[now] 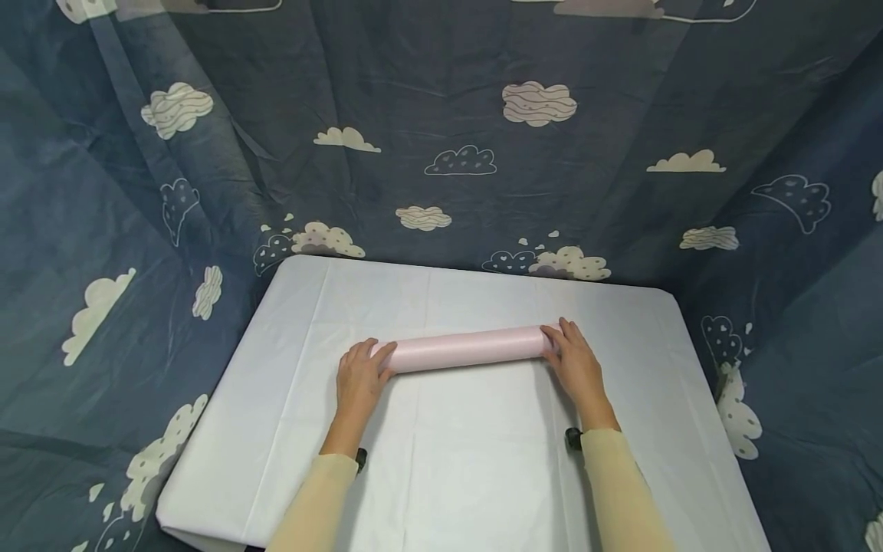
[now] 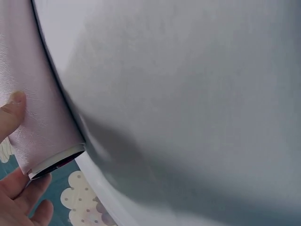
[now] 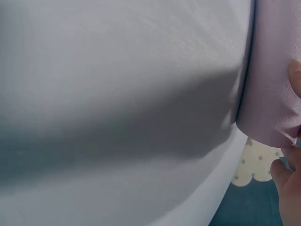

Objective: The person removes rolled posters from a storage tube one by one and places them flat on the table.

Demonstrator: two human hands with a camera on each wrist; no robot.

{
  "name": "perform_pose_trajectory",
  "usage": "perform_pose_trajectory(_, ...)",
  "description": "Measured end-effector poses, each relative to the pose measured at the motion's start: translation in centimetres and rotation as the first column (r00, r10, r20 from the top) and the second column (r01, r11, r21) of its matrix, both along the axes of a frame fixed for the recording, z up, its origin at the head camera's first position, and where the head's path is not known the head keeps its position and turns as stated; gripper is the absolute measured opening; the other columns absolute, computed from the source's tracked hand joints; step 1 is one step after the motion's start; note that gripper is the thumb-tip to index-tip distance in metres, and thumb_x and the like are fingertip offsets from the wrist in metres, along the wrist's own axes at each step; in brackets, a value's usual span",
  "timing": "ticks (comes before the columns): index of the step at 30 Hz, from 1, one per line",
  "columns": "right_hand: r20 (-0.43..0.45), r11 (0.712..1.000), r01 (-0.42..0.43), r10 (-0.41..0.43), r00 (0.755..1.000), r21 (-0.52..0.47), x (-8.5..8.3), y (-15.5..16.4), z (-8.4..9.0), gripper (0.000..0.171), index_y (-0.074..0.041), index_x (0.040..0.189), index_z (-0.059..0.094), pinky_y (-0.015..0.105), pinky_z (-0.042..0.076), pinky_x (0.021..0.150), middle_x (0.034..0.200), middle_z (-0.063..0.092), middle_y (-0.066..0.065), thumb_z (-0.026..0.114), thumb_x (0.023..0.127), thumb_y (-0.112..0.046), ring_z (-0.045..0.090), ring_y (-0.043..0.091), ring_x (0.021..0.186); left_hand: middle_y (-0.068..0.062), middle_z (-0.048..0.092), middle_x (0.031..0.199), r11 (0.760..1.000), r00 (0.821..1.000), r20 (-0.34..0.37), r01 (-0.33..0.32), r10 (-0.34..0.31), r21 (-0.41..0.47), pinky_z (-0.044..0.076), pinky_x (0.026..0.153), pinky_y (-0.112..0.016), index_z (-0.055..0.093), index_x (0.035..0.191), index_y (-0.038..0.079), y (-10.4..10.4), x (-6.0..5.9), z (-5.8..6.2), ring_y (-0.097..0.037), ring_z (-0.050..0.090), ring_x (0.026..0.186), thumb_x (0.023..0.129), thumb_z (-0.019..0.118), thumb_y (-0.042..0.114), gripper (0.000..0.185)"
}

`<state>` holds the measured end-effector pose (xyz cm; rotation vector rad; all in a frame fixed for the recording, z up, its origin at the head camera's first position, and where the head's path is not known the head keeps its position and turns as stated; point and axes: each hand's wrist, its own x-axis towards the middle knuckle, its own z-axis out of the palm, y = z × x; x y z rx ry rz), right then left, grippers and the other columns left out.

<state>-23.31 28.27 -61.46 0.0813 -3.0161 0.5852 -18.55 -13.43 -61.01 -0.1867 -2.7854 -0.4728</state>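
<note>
Both hands are resting on the pink roll, one at each end. My left hand (image 1: pixel 360 377) is lying over the left end of the roll (image 1: pixel 465 349), fingers stretched forward and relaxed across the top of it, the thumb reaching along the near side. My right hand (image 1: pixel 576 362) is doing the same at the right end, fingers laid nearly straight over the roll's curve, not curled round it.

I am seeing the roll lying on its side across the middle of the table (image 1: pixel 483 475), running left to right, on the white sheet covering the tabletop.

From my left wrist, the roll's end (image 2: pixel 55 162) is showing as a thin rim with a dark hollow inside, my fingertip (image 2: pixel 14 106) pressing on the pink surface just above it. From my right wrist the other end (image 3: pixel 270 84) is sitting against the white cloth, and my fingers (image 3: pixel 288 188) are showing beyond it at the frame's edge; that view is blurred, so they may be touching the end, but I cannot tell.

Around the table, a blue curtain (image 1: pixel 441 153) printed with clouds is hanging on all sides.
</note>
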Motion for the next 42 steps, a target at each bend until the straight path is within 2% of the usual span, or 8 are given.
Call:
perform_pose_trajectory(9,0.033,0.998,-0.025,0.023,0.999,0.052,-1.7,0.0,0.5,0.057,-0.021,0.156,0.051,0.071,0.033,0.121,0.173,0.03,0.022,0.071,0.102,-0.022,0.025,0.048,0.161,-0.015,0.071,0.131,0.999,0.999,-0.021,-0.05,0.05,-0.015,0.05,0.107,-0.053,0.076,0.13,0.025,0.9,0.9,0.3,-0.036,0.063,0.126,0.082,0.09,0.03,0.051)
perform_pose_trajectory(15,0.044,0.993,-0.02,0.015,0.999,0.115,-2.4,-0.4,0.9,0.059,-0.022,0.157,0.05,0.069,0.033,0.123,0.173,0.029,0.022,0.071,0.102,-0.023,0.024,0.048,0.161,-0.014,0.072,0.131,0.996,0.996,0.027,-0.082,0.083,-0.026,0.05,0.104,-0.05,0.076,0.131,0.027,1.8,1.9,0.9,-0.034,0.064,0.125,0.082,0.09,0.033,0.052)
perform_pose_trajectory(18,0.043,0.995,-0.004,0.0,0.999,0.099,-2.4,-0.7,0.9,0.059,-0.022,0.157,0.05,0.069,0.033,0.123,0.174,0.027,0.022,0.072,0.102,-0.024,0.022,0.047,0.162,-0.014,0.073,0.129,0.995,0.995,0.044,-0.093,0.094,-0.032,0.05,0.099,-0.047,0.076,0.131,0.028,2.4,2.3,1.1,-0.033,0.065,0.123,0.082,0.089,0.036,0.052)
perform_pose_trajectory(22,0.039,1.0,0.002,-0.003,0.999,0.029,-2.2,-1.3,0.9,0.059,-0.022,0.158,0.05,0.073,0.035,0.119,0.175,0.025,0.022,0.071,0.103,-0.025,0.02,0.047,0.163,-0.014,0.075,0.126,0.993,0.993,0.055,-0.105,0.108,-0.048,0.049,0.094,-0.045,0.076,0.131,0.029,3.2,2.8,1.5,-0.034,0.067,0.119,0.082,0.089,0.039,0.051)
perform_pose_trajectory(29,0.041,0.999,-0.002,0.004,0.999,-0.054,-1.7,-2.5,0.7,0.062,-0.022,0.159,0.05,0.075,0.035,0.117,0.175,0.024,0.02,0.072,0.102,-0.027,0.018,0.045,0.164,-0.013,0.077,0.119,0.99,0.992,0.045,-0.116,0.119,-0.08,0.048,0.088,-0.042,0.077,0.129,0.029,4.1,3.3,1.7,-0.033,0.07,0.109,0.08,0.089,0.044,0.053)
perform_pose_trajectory(35,0.039,0.997,0.007,-0.004,0.999,-0.074,-1.2,-3.2,0.5,0.062,-0.022,0.158,0.052,0.075,0.036,0.116,0.176,0.025,0.019,0.073,0.101,-0.03,0.018,0.044,0.164,-0.012,0.079,0.114,0.989,0.992,0.038,-0.114,0.118,-0.099,0.047,0.084,-0.041,0.078,0.127,0.029,4.5,3.7,2.0,-0.032,0.071,0.102,0.079,0.088,0.048,0.053)
perform_pose_trajectory(42,0.043,0.999,0.017,-0.015,0.999,-0.044,-1.0,-3.4,0.5,0.062,-0.02,0.158,0.051,0.075,0.037,0.115,0.176,0.023,0.02,0.072,0.101,-0.03,0.018,0.044,0.164,-0.01,0.079,0.11,0.988,0.993,0.043,-0.107,0.113,-0.112,0.046,0.082,-0.039,0.078,0.127,0.031,4.7,4.0,2.1,-0.031,0.071,0.097,0.078,0.088,0.05,0.053)
